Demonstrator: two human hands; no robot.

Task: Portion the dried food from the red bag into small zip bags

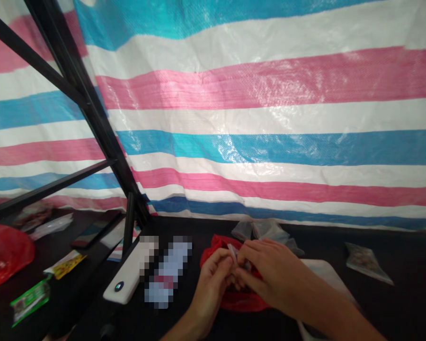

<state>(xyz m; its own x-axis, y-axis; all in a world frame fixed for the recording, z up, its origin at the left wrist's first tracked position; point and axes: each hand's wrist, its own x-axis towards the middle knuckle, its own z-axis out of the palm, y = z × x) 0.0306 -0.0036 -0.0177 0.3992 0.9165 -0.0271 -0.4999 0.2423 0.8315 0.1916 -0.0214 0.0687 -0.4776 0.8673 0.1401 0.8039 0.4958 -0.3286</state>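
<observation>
Head view, looking down at both hands bunched up over a red bag (pixel 243 303); got a thin whitish bit of plastic (pixel 232 251) poking up between the fingertips, maybe a baggie's edge, too blurry to say for sure; probably super light, floppy and kinda slippery, so best pinched right at the edge and not yanked, likely easy to crease or tear; sitting right at the thumb and forefinger of the left hand (pixel 215 272), just beside the bent fingers of the right hand (pixel 264 263), and above the red bag; left hand closed down to a pinch on the plastic; right hand curled in tight, can't tell if gripping it too; loose clear bags (pixel 270 230) lying just behind, plus a filled clear packet (pixel 365 259) well off to the right.
</observation>
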